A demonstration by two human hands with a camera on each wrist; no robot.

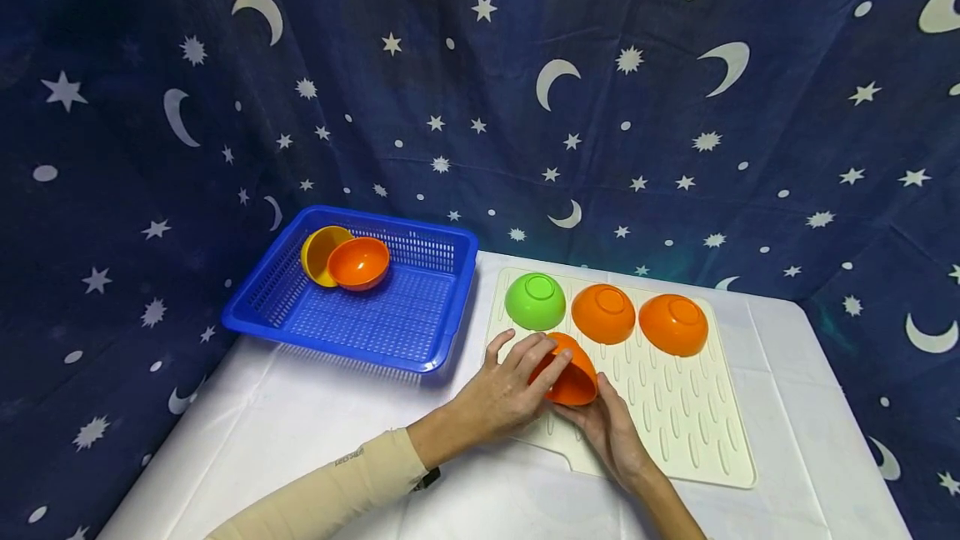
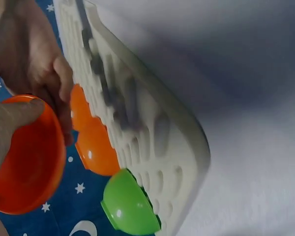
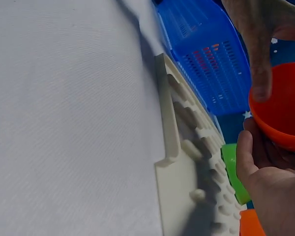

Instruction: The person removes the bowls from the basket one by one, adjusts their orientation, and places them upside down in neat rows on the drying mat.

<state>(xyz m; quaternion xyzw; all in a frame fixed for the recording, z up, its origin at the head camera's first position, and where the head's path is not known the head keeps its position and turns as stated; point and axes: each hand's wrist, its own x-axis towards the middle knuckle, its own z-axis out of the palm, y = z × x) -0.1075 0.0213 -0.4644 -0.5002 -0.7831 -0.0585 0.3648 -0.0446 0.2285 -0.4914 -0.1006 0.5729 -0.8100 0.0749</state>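
Note:
An orange bowl (image 1: 573, 373) is held tilted above the cream draining mat (image 1: 675, 440), between both hands. My left hand (image 1: 498, 394) grips it from the left, its thumb (image 2: 24, 112) pressed inside the rim. From the right and below, my right hand (image 1: 611, 432) holds the same bowl, with its fingers against the outside in the right wrist view. Behind the hands, a green bowl (image 1: 536, 302) and two orange bowls, the middle one (image 1: 603, 313) and the right one (image 1: 673, 324), rest upside down in a row along the mat's far side.
A blue plastic basket (image 1: 405, 352) stands at the left on the white-covered table (image 1: 300, 432). Inside it, a yellow bowl (image 1: 317, 255) leans beside another orange bowl (image 1: 360, 263). A dark blue curtain (image 1: 495, 107) with moons and stars hangs behind the table.

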